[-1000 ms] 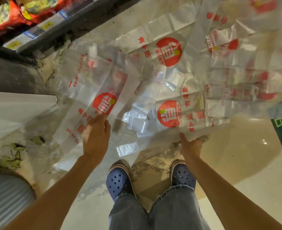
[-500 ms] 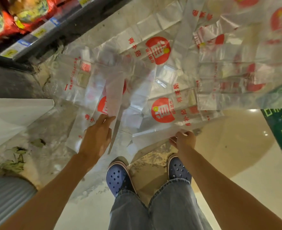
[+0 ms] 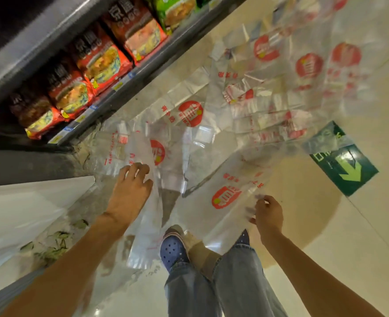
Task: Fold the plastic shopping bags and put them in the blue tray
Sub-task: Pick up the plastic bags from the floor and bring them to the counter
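Between both hands (image 3: 129, 193) (image 3: 269, 213), bag (image 3: 214, 207) stretched

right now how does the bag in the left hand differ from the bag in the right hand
The left hand grips a bag that hangs as a narrow, bunched strip; the right hand pinches a bag spread wide and flat. The wide bag's red round logo shows whole, while no whole logo shows on the narrow one. Both are clear plastic with red print, held above the floor.
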